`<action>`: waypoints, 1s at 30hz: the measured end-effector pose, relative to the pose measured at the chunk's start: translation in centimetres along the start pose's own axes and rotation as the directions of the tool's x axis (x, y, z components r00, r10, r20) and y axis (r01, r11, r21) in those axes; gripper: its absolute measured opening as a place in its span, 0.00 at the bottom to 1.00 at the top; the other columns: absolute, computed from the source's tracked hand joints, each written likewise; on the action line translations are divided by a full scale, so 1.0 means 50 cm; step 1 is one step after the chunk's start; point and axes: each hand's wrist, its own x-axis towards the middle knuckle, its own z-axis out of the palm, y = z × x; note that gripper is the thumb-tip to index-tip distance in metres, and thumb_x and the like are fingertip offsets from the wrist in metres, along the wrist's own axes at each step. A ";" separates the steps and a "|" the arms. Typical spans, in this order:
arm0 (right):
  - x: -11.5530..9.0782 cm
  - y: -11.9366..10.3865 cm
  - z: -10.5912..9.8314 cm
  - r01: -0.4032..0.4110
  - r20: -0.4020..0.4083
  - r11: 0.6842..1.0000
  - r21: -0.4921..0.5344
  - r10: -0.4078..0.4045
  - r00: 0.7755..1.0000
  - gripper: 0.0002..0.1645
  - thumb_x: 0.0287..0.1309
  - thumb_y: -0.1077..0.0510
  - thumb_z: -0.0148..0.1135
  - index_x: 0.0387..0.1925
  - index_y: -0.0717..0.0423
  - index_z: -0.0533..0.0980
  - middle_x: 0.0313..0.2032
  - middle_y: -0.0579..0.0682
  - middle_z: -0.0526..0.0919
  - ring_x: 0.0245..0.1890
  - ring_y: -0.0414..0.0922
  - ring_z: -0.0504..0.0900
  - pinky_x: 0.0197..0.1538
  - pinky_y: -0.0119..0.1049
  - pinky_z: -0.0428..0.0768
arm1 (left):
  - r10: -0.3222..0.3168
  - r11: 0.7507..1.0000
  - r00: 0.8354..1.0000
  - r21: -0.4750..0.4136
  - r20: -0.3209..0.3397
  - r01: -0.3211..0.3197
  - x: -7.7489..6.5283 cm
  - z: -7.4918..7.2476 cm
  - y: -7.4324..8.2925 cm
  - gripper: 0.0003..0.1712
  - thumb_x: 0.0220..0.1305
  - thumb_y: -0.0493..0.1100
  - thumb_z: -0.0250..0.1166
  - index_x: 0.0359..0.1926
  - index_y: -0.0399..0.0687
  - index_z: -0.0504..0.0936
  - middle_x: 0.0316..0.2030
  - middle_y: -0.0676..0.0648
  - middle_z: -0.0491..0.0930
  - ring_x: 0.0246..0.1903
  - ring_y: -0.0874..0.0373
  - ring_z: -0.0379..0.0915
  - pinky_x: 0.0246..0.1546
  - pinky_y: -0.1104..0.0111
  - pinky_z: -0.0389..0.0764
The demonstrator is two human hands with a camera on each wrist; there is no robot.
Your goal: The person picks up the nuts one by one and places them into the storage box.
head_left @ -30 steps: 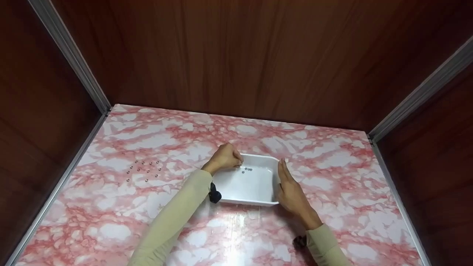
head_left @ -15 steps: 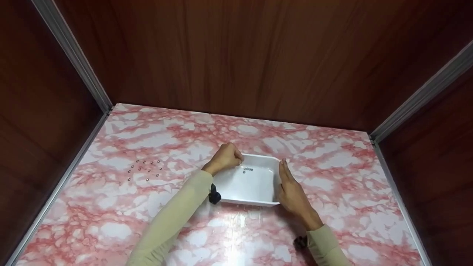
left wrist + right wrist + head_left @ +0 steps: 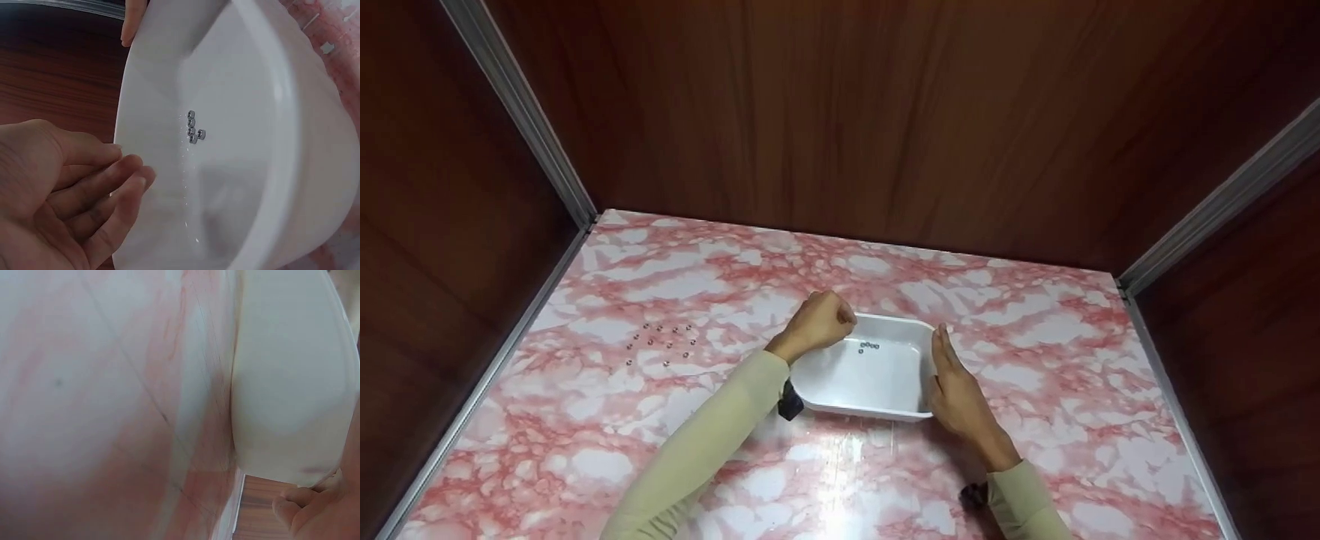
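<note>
A white rectangular tray [image 3: 862, 386] lies on the table, with several small metal hex nuts [image 3: 191, 122] near its far wall. Most of those nuts form a short row, and one sits beside it. Over the tray's far left corner hovers my left hand [image 3: 819, 322]; in the left wrist view its fingers are loosely bent with nothing between them. My right hand [image 3: 960, 394] rests along the tray's right wall, fingers straight. The right wrist view catches only part of that right hand [image 3: 318, 514] beside the tray's outer wall [image 3: 292, 382].
To the left, several more nuts [image 3: 651, 343] are scattered over the red-and-white marbled table [image 3: 750, 480]. Dark wood-grain panels [image 3: 840, 120] enclose the back and both sides, with grey metal rails [image 3: 521, 112] at the corners.
One more nut has joined those in the tray, let go by my left hand, whose fingers have since lifted slightly. My right hand stays at the right wall.
</note>
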 end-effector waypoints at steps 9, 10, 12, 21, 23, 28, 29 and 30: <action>-0.001 -0.002 -0.003 -0.021 0.006 1.000 0.012 0.021 1.000 0.43 0.66 0.73 0.52 0.79 0.73 0.51 0.81 0.70 0.51 0.70 0.67 0.73 0.52 0.53 0.83 | 0.006 0.996 0.994 0.084 -0.112 0.004 -0.034 -0.020 0.002 0.11 0.71 0.41 0.65 0.43 0.43 0.92 0.42 0.44 0.89 0.44 0.51 0.79 0.49 0.56 0.82; -0.001 -0.002 -0.003 -0.019 0.003 1.000 0.012 0.019 1.000 0.42 0.66 0.73 0.52 0.79 0.73 0.52 0.81 0.70 0.51 0.70 0.67 0.74 0.52 0.53 0.83 | 0.009 0.996 0.992 0.092 -0.123 0.002 -0.040 -0.024 0.001 0.11 0.71 0.42 0.65 0.43 0.43 0.92 0.43 0.44 0.88 0.46 0.50 0.79 0.50 0.55 0.82; -0.001 -0.002 -0.003 -0.019 0.001 1.000 0.016 0.019 1.000 0.42 0.66 0.73 0.51 0.79 0.73 0.52 0.81 0.70 0.51 0.70 0.66 0.74 0.51 0.53 0.83 | 0.025 0.994 0.989 0.112 -0.145 -0.008 -0.052 -0.030 -0.004 0.11 0.72 0.42 0.64 0.44 0.42 0.92 0.46 0.43 0.87 0.53 0.47 0.80 0.55 0.52 0.82; 0.001 -0.001 -0.002 -0.034 0.020 0.999 0.028 0.034 0.999 0.42 0.68 0.73 0.51 0.80 0.72 0.50 0.82 0.69 0.49 0.55 0.64 0.84 0.40 0.43 0.81 | 0.160 0.966 0.959 0.237 -0.233 -0.104 -0.104 -0.061 -0.031 0.14 0.71 0.39 0.66 0.52 0.34 0.88 0.50 0.39 0.84 0.51 0.43 0.85 0.52 0.51 0.87; 0.000 -0.001 -0.003 -0.041 0.031 0.998 0.040 0.040 0.999 0.42 0.69 0.73 0.50 0.81 0.71 0.49 0.82 0.69 0.48 0.44 0.60 0.85 0.33 0.38 0.76 | 0.186 0.956 0.950 0.271 -0.249 -0.116 -0.114 -0.067 -0.039 0.14 0.71 0.38 0.66 0.52 0.33 0.88 0.50 0.38 0.84 0.50 0.42 0.85 0.52 0.51 0.87; -0.002 0.001 -0.003 -0.022 0.033 0.999 0.045 0.020 0.999 0.42 0.68 0.73 0.50 0.80 0.72 0.50 0.82 0.71 0.49 0.42 0.59 0.85 0.30 0.33 0.71 | 0.198 0.931 0.942 0.351 -0.271 -0.095 -0.143 -0.082 -0.060 0.16 0.72 0.39 0.66 0.55 0.34 0.87 0.51 0.37 0.84 0.51 0.43 0.83 0.53 0.51 0.88; -0.001 0.001 -0.003 -0.013 0.028 0.999 0.043 0.011 1.000 0.42 0.67 0.74 0.50 0.80 0.73 0.50 0.81 0.72 0.49 0.42 0.60 0.85 0.30 0.34 0.71 | 0.198 0.929 0.941 0.360 -0.275 -0.090 -0.149 -0.086 -0.065 0.17 0.71 0.39 0.66 0.55 0.34 0.86 0.51 0.37 0.84 0.52 0.42 0.83 0.53 0.51 0.88; -0.001 0.001 -0.003 -0.002 0.022 0.999 0.035 0.001 1.000 0.42 0.67 0.74 0.50 0.80 0.73 0.51 0.81 0.72 0.50 0.47 0.61 0.85 0.31 0.34 0.72 | 0.194 0.926 0.940 0.369 -0.281 -0.081 -0.155 -0.090 -0.071 0.17 0.71 0.39 0.66 0.56 0.34 0.86 0.52 0.36 0.84 0.53 0.42 0.83 0.53 0.50 0.88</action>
